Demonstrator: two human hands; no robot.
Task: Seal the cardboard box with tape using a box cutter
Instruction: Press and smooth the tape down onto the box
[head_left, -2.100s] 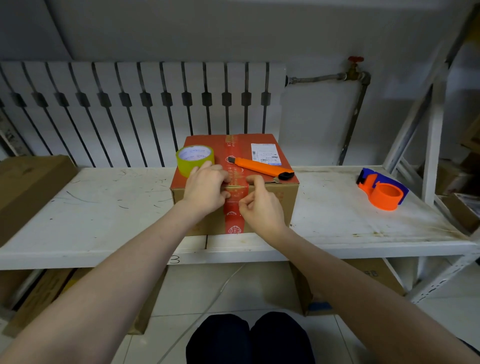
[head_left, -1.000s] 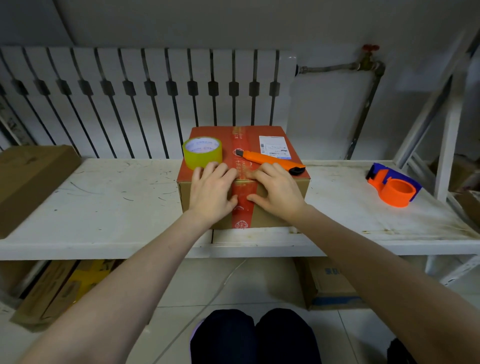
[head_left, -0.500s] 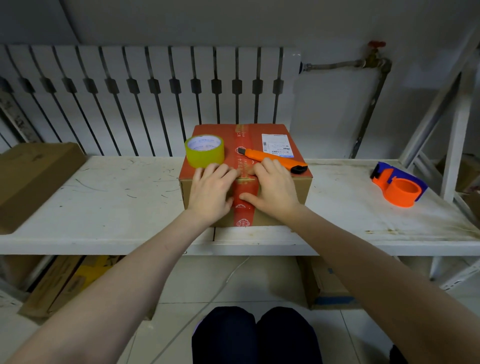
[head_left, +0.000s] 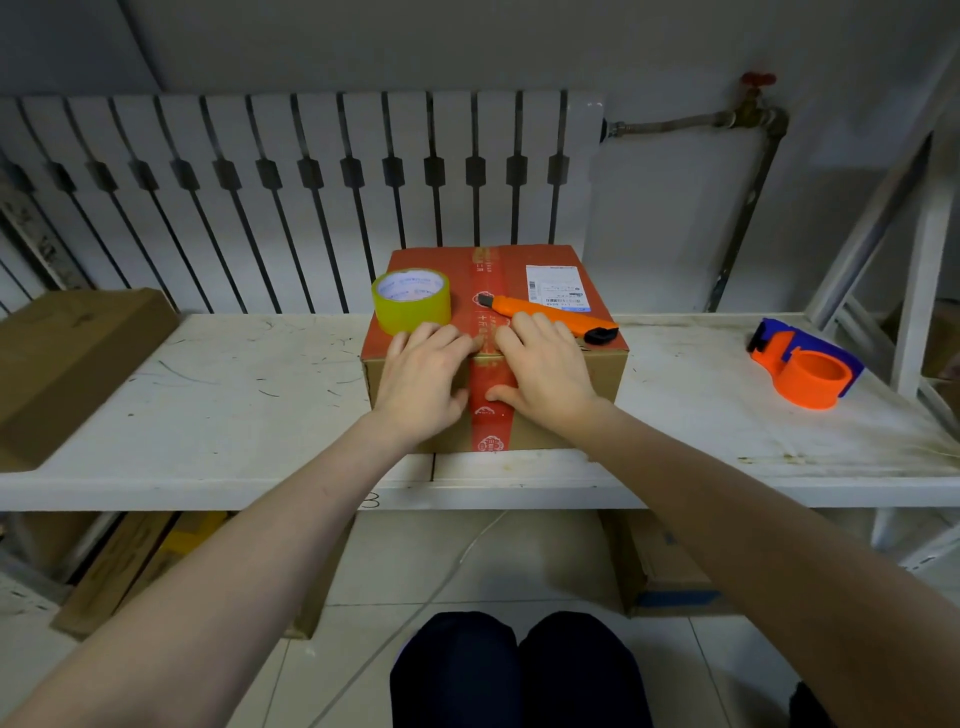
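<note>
- Pressing flat on the cardboard box (head_left: 605, 376), both hands lay over its near top edge, one on each side of the red tape strip (head_left: 491, 426) that ran across the lid and down the front face.
- Left hand (head_left: 423, 379): fingers straight and close together, palm down, gripping nothing; fingertips just beside the yellow tape roll (head_left: 411, 301).
- Right hand (head_left: 545, 374): fingers flat on the lid, thumb lying on the red strip on the front face; nothing held.
- Box stood on the white shelf (head_left: 234, 405), near its front edge, about mid-length.
- Box cutter (head_left: 550, 315), orange with a black end, lay slantwise on the right half of the lid, just past the right fingertips; could not tell whether they touched it.
- Tape roll stood on its flat side on the lid's left half.
- Shipping label (head_left: 553, 286) was stuck near the lid's far right corner.
- Orange-and-blue tape dispenser (head_left: 805, 366) sat on the shelf, well apart to the right.
- Flat brown carton (head_left: 67, 358) lay at the shelf's left end; white radiator (head_left: 311, 197) stood behind.
</note>
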